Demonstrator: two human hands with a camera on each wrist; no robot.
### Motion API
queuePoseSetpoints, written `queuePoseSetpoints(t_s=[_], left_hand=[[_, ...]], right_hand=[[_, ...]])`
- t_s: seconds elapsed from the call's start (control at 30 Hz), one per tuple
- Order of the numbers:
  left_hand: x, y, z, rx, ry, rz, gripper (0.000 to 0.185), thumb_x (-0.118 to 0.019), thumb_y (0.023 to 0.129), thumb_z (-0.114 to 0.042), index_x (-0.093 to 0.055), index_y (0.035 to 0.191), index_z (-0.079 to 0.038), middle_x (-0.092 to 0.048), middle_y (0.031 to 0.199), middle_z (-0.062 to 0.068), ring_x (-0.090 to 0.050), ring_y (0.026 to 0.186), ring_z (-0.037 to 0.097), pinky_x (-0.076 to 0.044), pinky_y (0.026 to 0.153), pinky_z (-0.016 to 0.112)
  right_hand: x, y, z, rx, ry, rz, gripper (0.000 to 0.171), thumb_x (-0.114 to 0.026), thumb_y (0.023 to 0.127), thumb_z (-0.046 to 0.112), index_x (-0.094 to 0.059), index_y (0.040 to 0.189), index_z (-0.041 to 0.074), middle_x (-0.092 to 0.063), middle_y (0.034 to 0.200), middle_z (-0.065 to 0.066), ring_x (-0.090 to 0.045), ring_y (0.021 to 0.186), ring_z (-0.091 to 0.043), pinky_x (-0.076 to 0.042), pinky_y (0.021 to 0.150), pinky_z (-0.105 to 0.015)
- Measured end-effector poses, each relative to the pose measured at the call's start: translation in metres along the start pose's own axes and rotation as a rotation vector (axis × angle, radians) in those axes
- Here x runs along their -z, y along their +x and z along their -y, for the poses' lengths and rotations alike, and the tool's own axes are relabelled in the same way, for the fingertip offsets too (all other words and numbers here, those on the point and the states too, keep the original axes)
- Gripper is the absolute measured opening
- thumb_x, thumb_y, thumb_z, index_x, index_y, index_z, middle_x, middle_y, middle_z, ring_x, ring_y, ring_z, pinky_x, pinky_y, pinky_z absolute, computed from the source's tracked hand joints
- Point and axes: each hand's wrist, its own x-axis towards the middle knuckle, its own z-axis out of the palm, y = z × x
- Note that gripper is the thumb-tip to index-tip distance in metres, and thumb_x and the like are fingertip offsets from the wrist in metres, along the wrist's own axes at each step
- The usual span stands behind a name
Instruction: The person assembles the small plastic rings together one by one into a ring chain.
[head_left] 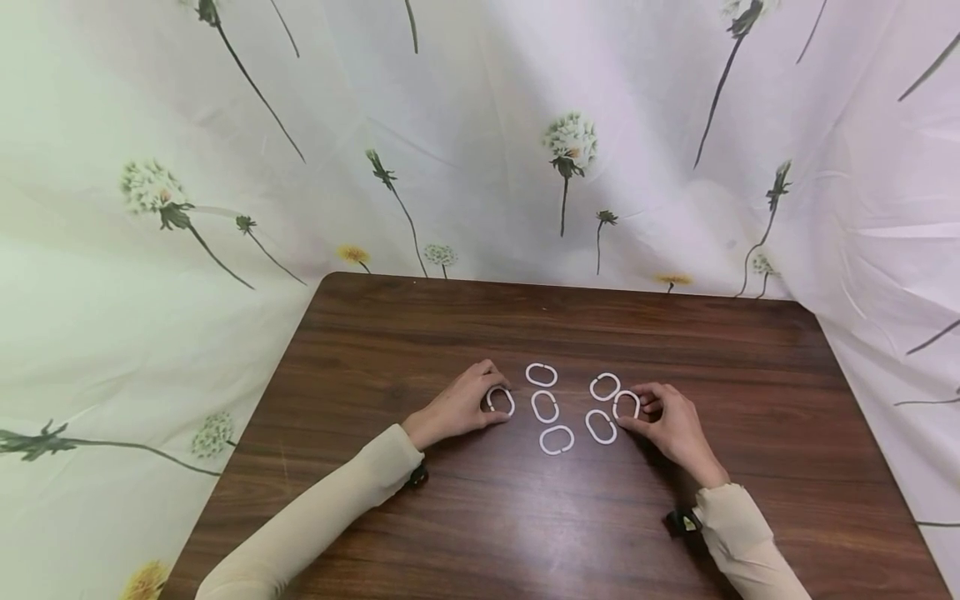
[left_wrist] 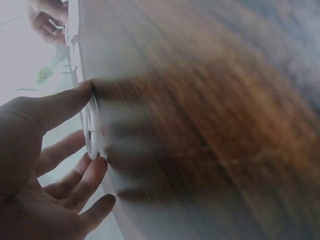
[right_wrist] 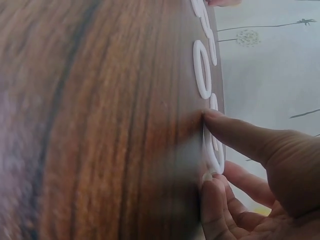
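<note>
Head view: your left hand (head_left: 459, 407) pinches one white ring (head_left: 500, 401) flat on the table (head_left: 465, 508), right hand (head_left: 671, 425) pinches another ring (head_left: 626, 405); five more lie between your fingers; likely light, stiff, slick plastic, so grip across the rim.

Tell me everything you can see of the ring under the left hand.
The ring is a small white oval loop, plastic by its look, lying flat on the dark wooden table. It is the leftmost of seven such rings. The left hand pinches it between thumb and fingertips. It touches no other ring.
</note>
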Motion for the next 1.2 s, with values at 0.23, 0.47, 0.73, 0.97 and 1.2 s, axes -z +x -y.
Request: queuePoseSetpoints(t_s=[0.23, 0.47, 0.73, 0.97, 1.2], left_hand=[[-0.0006, -0.0027, -0.0002, 0.021, 0.016, 0.012, 0.045, -0.079, 0.082, -0.039, -0.065, 0.118, -0.014, -0.062, 0.108, 0.002, -0.056, 0.095, 0.014, -0.049, 0.085, 0.037], [-0.0013, -0.004, 0.0007, 0.009, 0.001, 0.016, 0.045, -0.078, 0.083, -0.041, -0.068, 0.117, -0.014, -0.058, 0.1, 0.003, -0.05, 0.08, 0.01, -0.045, 0.071, 0.027], [-0.0018, -0.0047, 0.0014, 0.018, -0.056, 0.002, 0.045, -0.079, 0.081, -0.042, -0.068, 0.112, -0.012, -0.06, 0.097, 0.003, -0.051, 0.08, 0.01, -0.044, 0.069, 0.025], [-0.001, -0.0041, 0.0001, 0.009, -0.092, -0.003, 0.025, -0.066, 0.094, -0.028, -0.07, 0.112, -0.01, -0.063, 0.095, 0.002, -0.054, 0.076, 0.011, -0.043, 0.064, 0.021], [0.0016, -0.0054, 0.0007, 0.013, -0.108, -0.008, 0.016, -0.062, 0.096, -0.012, -0.071, 0.109, -0.008, -0.065, 0.098, 0.002, -0.059, 0.085, 0.01, -0.051, 0.073, 0.025]], right_hand=[[-0.0009, -0.0021, 0.0004, -0.003, 0.018, -0.003, 0.052, -0.092, 0.066, 0.02, -0.068, 0.111, 0.007, -0.067, 0.09, -0.008, -0.064, 0.076, -0.016, -0.053, 0.068, -0.022], [-0.0007, -0.0042, 0.0008, -0.011, 0.066, 0.015, 0.05, -0.09, 0.068, 0.017, -0.066, 0.112, 0.008, -0.068, 0.086, -0.005, -0.062, 0.07, -0.009, -0.052, 0.063, -0.019], [0.0007, -0.0052, -0.0035, -0.009, 0.083, 0.02, 0.052, -0.089, 0.069, 0.016, -0.064, 0.114, 0.008, -0.073, 0.086, -0.009, -0.064, 0.068, -0.004, -0.053, 0.059, -0.018], [0.0015, -0.0056, -0.0047, -0.013, 0.092, 0.02, 0.051, -0.089, 0.07, 0.017, -0.064, 0.114, 0.009, -0.074, 0.086, -0.007, -0.065, 0.067, -0.002, -0.053, 0.059, -0.017], [0.0013, -0.0047, -0.0021, -0.041, 0.164, 0.025, 0.042, -0.084, 0.078, 0.014, -0.064, 0.114, 0.006, -0.072, 0.084, -0.011, -0.064, 0.063, -0.005, -0.055, 0.05, -0.023]])
